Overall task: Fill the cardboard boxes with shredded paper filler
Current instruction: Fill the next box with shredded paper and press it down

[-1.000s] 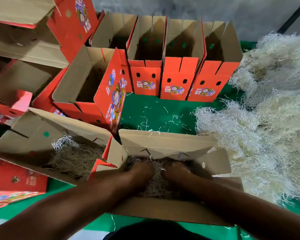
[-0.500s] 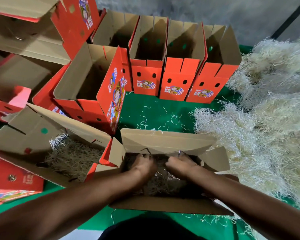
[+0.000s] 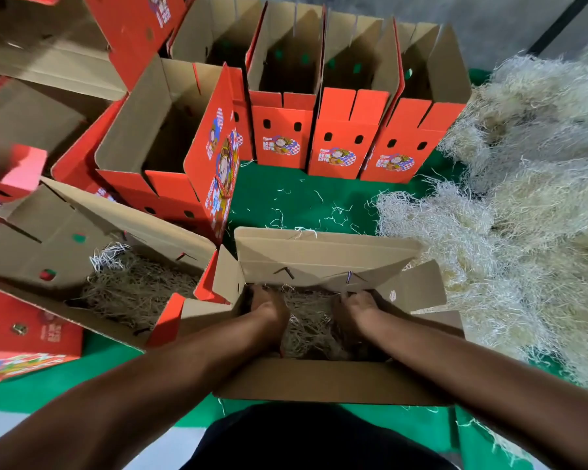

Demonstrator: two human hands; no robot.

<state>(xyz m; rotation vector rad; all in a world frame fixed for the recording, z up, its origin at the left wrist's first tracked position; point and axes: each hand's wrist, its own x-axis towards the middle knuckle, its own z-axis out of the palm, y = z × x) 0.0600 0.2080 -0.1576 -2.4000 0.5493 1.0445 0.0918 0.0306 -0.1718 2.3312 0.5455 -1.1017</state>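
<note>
1. Both hands are down in the near cardboard box (image 3: 333, 381), the left hand (image 3: 269, 308) and right hand (image 3: 353, 307) pressing on shredded paper filler (image 3: 308, 329).
2. The fingertips are buried in the filler, so I cannot tell their curl.
3. Step: probably tamping this box's fill.
4. Next: more from the filler pile (image 3: 510, 252), right of the fingers, and the empty red boxes (image 3: 340, 137) beyond them.

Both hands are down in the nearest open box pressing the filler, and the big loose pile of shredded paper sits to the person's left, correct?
One thing is off: the loose pile of shredded paper lies to the person's right, not left, as the head view shows. The left hand and right hand are indeed down in the nearest open box, on the filler.
</note>
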